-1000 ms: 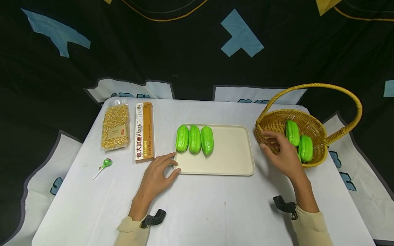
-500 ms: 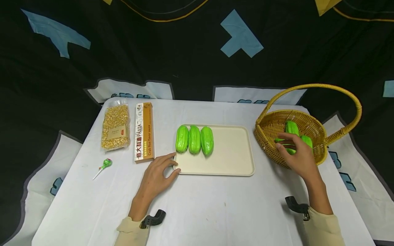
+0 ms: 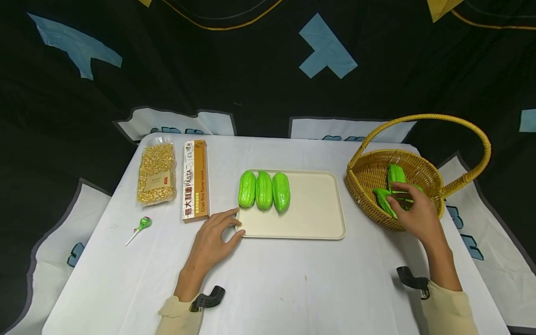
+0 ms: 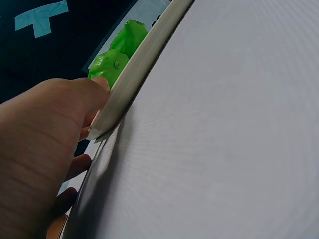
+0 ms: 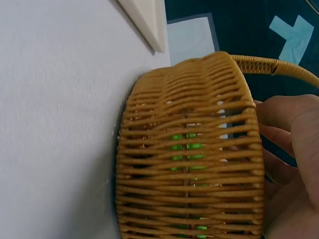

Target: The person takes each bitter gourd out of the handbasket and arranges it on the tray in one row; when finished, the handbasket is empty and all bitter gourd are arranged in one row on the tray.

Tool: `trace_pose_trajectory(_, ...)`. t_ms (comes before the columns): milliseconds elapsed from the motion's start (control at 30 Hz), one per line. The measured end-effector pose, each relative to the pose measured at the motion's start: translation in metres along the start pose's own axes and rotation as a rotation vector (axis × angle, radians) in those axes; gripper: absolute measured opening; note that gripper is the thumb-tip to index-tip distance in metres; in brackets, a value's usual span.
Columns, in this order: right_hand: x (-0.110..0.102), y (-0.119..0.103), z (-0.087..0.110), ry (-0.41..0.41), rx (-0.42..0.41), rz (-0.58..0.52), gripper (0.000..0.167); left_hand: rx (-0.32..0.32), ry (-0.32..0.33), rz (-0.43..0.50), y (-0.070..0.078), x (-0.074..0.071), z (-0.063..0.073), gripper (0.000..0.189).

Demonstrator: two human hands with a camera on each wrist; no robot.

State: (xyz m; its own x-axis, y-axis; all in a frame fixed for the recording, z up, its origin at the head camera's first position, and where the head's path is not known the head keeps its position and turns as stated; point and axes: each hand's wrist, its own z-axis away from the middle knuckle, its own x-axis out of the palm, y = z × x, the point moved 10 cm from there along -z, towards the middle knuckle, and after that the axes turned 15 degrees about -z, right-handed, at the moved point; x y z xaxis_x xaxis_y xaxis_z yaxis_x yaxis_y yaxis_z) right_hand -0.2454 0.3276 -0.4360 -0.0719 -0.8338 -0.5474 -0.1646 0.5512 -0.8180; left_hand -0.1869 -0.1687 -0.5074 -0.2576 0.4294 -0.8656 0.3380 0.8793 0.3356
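Three plump, glossy green cucumbers (image 3: 264, 190) lie side by side at the left end of a cream rectangular tray (image 3: 310, 218). My left hand (image 3: 212, 242) holds the tray's near left corner; in the left wrist view its thumb (image 4: 97, 92) lies on the tray's rim. At the right, my right hand (image 3: 418, 216) reaches over the near rim of a yellow wicker basket (image 3: 364, 200), bent fingers over more green cucumbers (image 3: 395, 174). One cucumber (image 3: 382, 200) slants beside the thumb. The basket wall hides the fingertips in the right wrist view, so their contact is unclear.
A bag of corn kernels (image 3: 157, 163) and a pasta box (image 3: 196, 181) lie left of the tray. A green-wrapped lollipop (image 3: 144, 222) is nearer the front. The basket's tall arched handle (image 3: 435, 116) rises over it. A dark curtain (image 3: 251, 70) hangs behind the white table.
My right hand has moved rightward from the basket's left side to deeper over its cucumbers. A slanted cucumber at the basket's left now shows beside it. The left hand and tray stay put.
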Motion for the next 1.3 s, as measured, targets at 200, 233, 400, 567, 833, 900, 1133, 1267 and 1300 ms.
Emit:
trace_pose_trajectory(200,-0.006,0.008,-0.008,-0.029,0.056,0.069,0.048,0.007,0.017,-0.001,0.0,-0.001,-0.003,0.021)
trace_pose_trajectory(233,-0.007,0.009,-0.009,-0.033,0.062,0.076,0.049,0.008,0.02,0.0,0.0,-0.001,-0.003,0.021)
trace_pose_trajectory(400,-0.007,0.017,-0.012,-0.058,0.097,0.098,0.052,0.007,0.02,0.0,0.0,-0.001,-0.006,0.022)
trace_pose_trajectory(567,-0.006,0.021,-0.015,-0.087,0.096,0.132,0.055,0.0,0.006,0.004,0.0,0.0,-0.007,0.021)
trace_pose_trajectory(833,-0.001,0.028,-0.016,-0.16,0.125,0.195,0.062,0.001,0.009,0.003,0.001,-0.001,-0.005,0.021)
trace_pose_trajectory(900,0.001,0.03,-0.017,-0.189,0.151,0.204,0.064,-0.001,0.011,-0.004,0.001,-0.001,-0.004,0.021)
trace_pose_trajectory(1133,0.007,0.035,-0.018,-0.258,0.21,0.253,0.066,-0.014,0.0,-0.015,0.0,0.0,0.001,0.022)
trace_pose_trajectory(1267,0.009,0.035,-0.019,-0.285,0.202,0.269,0.067,-0.024,-0.013,-0.013,-0.001,0.002,0.002,0.021)
trace_pose_trajectory(1300,0.009,0.035,-0.019,-0.289,0.2,0.271,0.067,-0.025,-0.015,-0.014,-0.001,0.002,0.002,0.021)
